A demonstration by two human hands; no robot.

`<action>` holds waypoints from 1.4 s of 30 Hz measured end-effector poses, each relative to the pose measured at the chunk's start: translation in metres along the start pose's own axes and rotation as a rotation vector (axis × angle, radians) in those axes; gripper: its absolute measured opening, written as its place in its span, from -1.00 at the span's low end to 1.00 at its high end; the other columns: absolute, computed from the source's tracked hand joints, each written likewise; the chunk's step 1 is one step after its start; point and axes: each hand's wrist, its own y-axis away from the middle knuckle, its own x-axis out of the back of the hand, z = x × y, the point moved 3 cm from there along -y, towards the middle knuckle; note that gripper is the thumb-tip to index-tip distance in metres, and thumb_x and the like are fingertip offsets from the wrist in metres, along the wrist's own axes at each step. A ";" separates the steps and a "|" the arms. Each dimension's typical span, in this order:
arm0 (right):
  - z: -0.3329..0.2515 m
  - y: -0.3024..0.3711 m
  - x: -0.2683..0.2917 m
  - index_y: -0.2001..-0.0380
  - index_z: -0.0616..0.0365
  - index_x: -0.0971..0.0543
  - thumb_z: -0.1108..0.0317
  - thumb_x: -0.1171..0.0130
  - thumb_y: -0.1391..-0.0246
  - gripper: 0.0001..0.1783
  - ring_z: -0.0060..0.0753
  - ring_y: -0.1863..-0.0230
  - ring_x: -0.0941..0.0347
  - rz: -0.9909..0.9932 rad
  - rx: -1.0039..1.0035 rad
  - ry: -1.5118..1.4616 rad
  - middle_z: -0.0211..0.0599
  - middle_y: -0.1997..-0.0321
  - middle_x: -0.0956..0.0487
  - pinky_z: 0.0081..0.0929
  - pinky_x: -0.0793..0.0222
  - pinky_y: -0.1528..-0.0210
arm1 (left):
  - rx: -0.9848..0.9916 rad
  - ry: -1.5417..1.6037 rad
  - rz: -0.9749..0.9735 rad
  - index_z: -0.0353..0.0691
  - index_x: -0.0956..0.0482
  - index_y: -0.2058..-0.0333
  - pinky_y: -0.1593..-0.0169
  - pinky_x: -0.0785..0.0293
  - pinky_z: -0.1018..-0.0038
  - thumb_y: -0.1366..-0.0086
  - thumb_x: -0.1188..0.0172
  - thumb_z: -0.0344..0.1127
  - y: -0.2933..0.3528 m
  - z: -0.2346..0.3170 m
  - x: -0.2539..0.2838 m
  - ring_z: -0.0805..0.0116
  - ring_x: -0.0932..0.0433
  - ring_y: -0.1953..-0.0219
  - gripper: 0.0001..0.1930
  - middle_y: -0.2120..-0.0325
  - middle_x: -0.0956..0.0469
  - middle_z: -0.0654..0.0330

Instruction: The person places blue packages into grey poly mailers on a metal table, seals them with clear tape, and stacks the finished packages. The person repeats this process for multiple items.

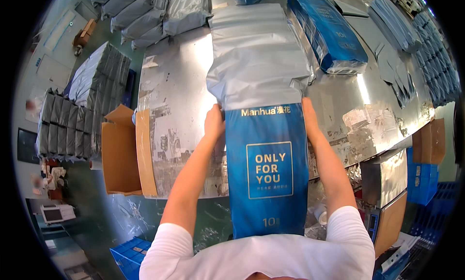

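Observation:
A long blue plastic-wrapped pack with pale printing lies lengthwise in front of me, its near end reaching to my chest. A grey plastic bag covers its far part, with the bag's edge across the pack. My left hand closes on the left side of the bag's edge, and my right hand on the right side. Most fingers of both hands are hidden behind the bag and pack. Another blue pack lies at the far right of the metal table.
Grey wrapped parcels are piled at the far left, with more stacked beyond the table. An open cardboard box stands at the left edge. Grey flat sheets lie on the right. Blue crates stand lower right.

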 end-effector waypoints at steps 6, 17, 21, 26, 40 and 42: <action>0.010 0.016 -0.010 0.48 0.25 -0.39 0.31 0.09 0.03 -0.80 0.06 0.24 -0.37 -0.142 -0.271 0.185 0.04 0.34 -0.44 -0.17 -0.28 0.26 | 0.205 0.025 -0.186 -0.26 -0.50 0.33 0.25 -0.38 0.25 -0.10 0.06 -0.13 0.008 0.006 -0.012 -0.08 -0.47 0.30 -0.67 0.38 -0.50 -0.12; -0.007 -0.071 0.031 0.47 0.29 -0.42 0.22 -0.06 0.12 -0.71 -0.03 0.36 -0.42 0.116 -0.350 -0.165 0.09 0.42 -0.48 -0.33 -0.28 0.32 | 0.276 0.474 0.154 -0.39 -0.44 0.43 0.30 -0.35 0.33 -0.15 0.08 -0.30 -0.056 0.062 0.046 0.02 -0.46 0.42 -0.76 0.47 -0.48 -0.12; -0.035 -0.074 0.037 0.40 0.26 -0.44 0.29 0.00 0.06 -0.77 0.00 0.31 -0.42 0.019 -0.340 -0.208 0.09 0.39 -0.49 -0.29 -0.28 0.29 | 0.257 0.201 0.210 -0.30 -0.47 0.40 0.30 -0.37 0.27 -0.16 0.11 -0.23 -0.049 0.043 0.041 -0.07 -0.46 0.42 -0.74 0.48 -0.49 -0.11; -0.001 0.045 0.019 0.32 0.25 -0.43 0.37 0.09 0.03 -0.77 0.08 0.23 -0.34 -0.365 -0.060 0.027 0.04 0.33 -0.44 -0.24 -0.26 0.16 | 0.230 -0.086 -0.233 -0.15 -0.50 0.41 0.33 -0.37 0.18 -0.10 0.04 -0.19 0.064 0.007 0.002 -0.05 -0.47 0.38 -0.79 0.48 -0.49 -0.06; 0.041 -0.009 -0.012 0.38 0.26 -0.46 0.33 0.01 -0.02 -0.80 -0.50 0.40 -0.35 -0.043 -0.551 -0.770 -0.30 0.44 -0.50 -0.49 -0.31 0.30 | 0.229 0.157 0.107 -0.36 -0.50 0.35 0.29 -0.37 0.26 -0.18 0.06 -0.18 -0.023 0.041 0.001 -0.04 -0.47 0.35 -0.68 0.45 -0.50 -0.11; 0.021 -0.025 -0.009 0.39 0.25 -0.42 0.32 0.05 -0.07 -0.81 -0.47 0.40 -0.32 -0.111 -0.370 -0.315 -0.29 0.43 -0.47 -0.50 -0.27 0.29 | 0.323 0.149 0.216 -0.30 -0.51 0.36 0.29 -0.40 0.32 -0.18 0.04 -0.22 -0.016 0.013 0.001 0.07 -0.50 0.42 -0.73 0.48 -0.53 0.00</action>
